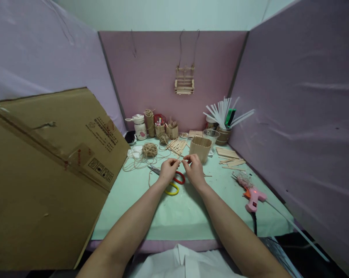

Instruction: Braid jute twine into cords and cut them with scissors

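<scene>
My left hand (169, 169) and my right hand (193, 168) meet over the middle of the table, fingertips pinched close together. Between them runs a short, thin strand of twine (180, 160), partly hidden by the fingers. Scissors with red and yellow handles (172, 189) lie under my left hand, blades toward the left. Just behind my right hand stands a cup made of wooden craft sticks (201, 148). A ball of twine (149, 150) sits farther back on the left, with loose loops around it.
A pink hot glue gun (254, 197) lies at the right, its cord running off the front edge. A big cardboard box (61, 173) leans in on the left. Craft sticks (228, 153), a clear plastic cup (211, 136) and a white bottle (139, 127) stand or lie toward the back.
</scene>
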`<state>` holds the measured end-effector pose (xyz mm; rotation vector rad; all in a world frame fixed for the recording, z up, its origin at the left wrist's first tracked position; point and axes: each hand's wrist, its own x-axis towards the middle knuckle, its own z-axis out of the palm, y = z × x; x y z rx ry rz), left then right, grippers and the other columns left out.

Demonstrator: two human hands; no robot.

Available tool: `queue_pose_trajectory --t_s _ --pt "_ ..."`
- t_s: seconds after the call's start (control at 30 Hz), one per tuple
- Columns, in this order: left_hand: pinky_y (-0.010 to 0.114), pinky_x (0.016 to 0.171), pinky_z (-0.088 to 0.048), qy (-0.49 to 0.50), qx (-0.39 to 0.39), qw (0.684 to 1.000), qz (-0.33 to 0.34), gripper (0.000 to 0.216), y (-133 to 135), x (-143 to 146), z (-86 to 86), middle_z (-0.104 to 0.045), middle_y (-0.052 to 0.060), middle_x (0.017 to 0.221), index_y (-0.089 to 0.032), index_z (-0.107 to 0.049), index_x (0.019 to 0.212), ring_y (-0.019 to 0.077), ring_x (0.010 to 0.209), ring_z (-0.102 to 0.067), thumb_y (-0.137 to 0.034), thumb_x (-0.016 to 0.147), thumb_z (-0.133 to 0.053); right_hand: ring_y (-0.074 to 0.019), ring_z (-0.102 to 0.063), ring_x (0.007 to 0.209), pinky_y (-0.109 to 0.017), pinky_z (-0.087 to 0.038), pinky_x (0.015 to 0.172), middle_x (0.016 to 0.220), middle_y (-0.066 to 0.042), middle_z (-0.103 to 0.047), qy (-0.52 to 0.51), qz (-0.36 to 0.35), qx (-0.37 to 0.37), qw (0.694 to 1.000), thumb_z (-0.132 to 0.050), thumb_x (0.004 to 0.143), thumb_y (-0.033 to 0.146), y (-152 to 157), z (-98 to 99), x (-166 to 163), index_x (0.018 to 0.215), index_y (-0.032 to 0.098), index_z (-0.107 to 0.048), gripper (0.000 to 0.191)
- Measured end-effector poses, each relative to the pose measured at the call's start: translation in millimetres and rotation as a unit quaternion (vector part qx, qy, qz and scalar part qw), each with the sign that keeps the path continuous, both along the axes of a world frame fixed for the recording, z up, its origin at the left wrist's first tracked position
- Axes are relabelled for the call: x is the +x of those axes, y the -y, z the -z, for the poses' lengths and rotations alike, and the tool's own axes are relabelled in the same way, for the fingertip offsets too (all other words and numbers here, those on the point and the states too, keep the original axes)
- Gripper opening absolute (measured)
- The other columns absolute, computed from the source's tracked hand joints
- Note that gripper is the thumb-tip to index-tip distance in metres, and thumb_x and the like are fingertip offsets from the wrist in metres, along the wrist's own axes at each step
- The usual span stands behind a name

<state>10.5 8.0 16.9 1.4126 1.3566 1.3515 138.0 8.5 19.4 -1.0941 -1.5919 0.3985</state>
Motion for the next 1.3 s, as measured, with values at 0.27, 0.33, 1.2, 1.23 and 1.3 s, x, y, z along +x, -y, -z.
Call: queue_pose_trajectory --t_s 0.27,0.33,1.2,1.23,1.3 --pt "0.023 0.057 -0.038 -0.02 0.036 0.998 -0.038 0.02 2.1 2.0 0.5 -0.059 0.0 0.061 -0.014 -0.064 0.072 0.0113 0.059 -0.049 -0.032 0.073 -0.056 -0.0175 -0.052 0.079 -0.031 -0.042 0.073 0.081 -0.004 -0.055 0.066 -0.002 0.063 0.996 -0.051 0.084 0.027 4.8 2.6 -1.3 0.08 0.019 -0.063 0.016" --pt "0.023 0.06 -0.039 -0.032 0.04 0.998 -0.028 0.02 3.9 3.7 0.3 -0.062 0.002 0.066 -0.014 -0.066 0.075 0.0118 0.062 -0.052 -0.031 0.074 -0.055 -0.0179 -0.052 0.079 -0.031 -0.042 0.072 0.08 -0.005 -0.055 0.075 0.002 0.051 0.996 -0.05 0.085 0.027 3.8 3.9 -1.4 0.079 0.019 -0.064 0.017" --pt "0.023 0.054 -0.04 0.014 -0.016 1.0 -0.014 0.019 2.3 4.3 4.7 -0.061 0.002 0.058 -0.012 -0.066 0.068 0.0113 0.054 -0.051 -0.03 0.069 -0.059 -0.0187 -0.052 0.078 -0.031 -0.041 0.072 0.079 -0.005 -0.057 0.112 0.012 0.015 0.994 -0.051 0.082 0.025 3.5 3.6 -1.1 0.072 0.019 -0.062 0.016" --pt "0.023 0.054 -0.04 0.009 -0.015 1.0 -0.015 0.019 2.4 4.4 4.9 -0.061 0.002 0.059 -0.012 -0.066 0.068 0.0112 0.055 -0.051 -0.03 0.069 -0.059 -0.019 -0.052 0.078 -0.032 -0.041 0.072 0.079 -0.005 -0.056 0.118 0.016 0.019 0.993 -0.052 0.082 0.025 3.5 3.8 -1.2 0.072 0.019 -0.062 0.015" --pt "0.023 0.055 -0.04 0.007 -0.013 1.0 -0.015 0.02 2.8 5.0 5.2 -0.061 0.003 0.059 -0.012 -0.066 0.067 0.0113 0.055 -0.051 -0.031 0.069 -0.059 -0.0196 -0.051 0.08 -0.032 -0.041 0.074 0.08 -0.005 -0.056 0.13 0.025 0.026 0.991 -0.052 0.082 0.024 3.4 4.6 -1.7 0.072 0.019 -0.06 0.013"
